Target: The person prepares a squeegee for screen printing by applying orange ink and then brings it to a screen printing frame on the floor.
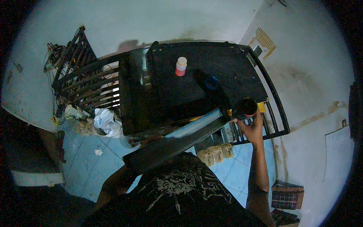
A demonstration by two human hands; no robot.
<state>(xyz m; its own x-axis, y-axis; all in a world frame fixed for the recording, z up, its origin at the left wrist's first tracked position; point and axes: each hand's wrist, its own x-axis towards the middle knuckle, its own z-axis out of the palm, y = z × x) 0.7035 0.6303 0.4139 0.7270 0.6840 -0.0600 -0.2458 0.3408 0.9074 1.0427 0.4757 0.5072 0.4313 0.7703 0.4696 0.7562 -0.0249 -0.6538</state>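
Note:
My left hand (132,170) supports the lower left end of a long, dark, box-shaped bar (177,140), its fingers mostly hidden behind it. The bar slants up to the right in front of my body, with a shiny pale strip along its upper face. Close to its upper right end, my right hand (252,130) is closed around a dark round container (243,108) with a reddish patch. Whether that container touches the bar, I cannot tell. Beyond them, a small bottle with a white top and pink-red lower part (181,67) stands on the black table (166,90).
A blue ring-shaped thing (211,82) lies on the table. Slatted black metalwork (90,85) and coiled cables (56,56) are at the left. A white plastic bag (107,123) is beside the table; several yellowish jugs (215,154) stand on the blue tiled floor (90,151).

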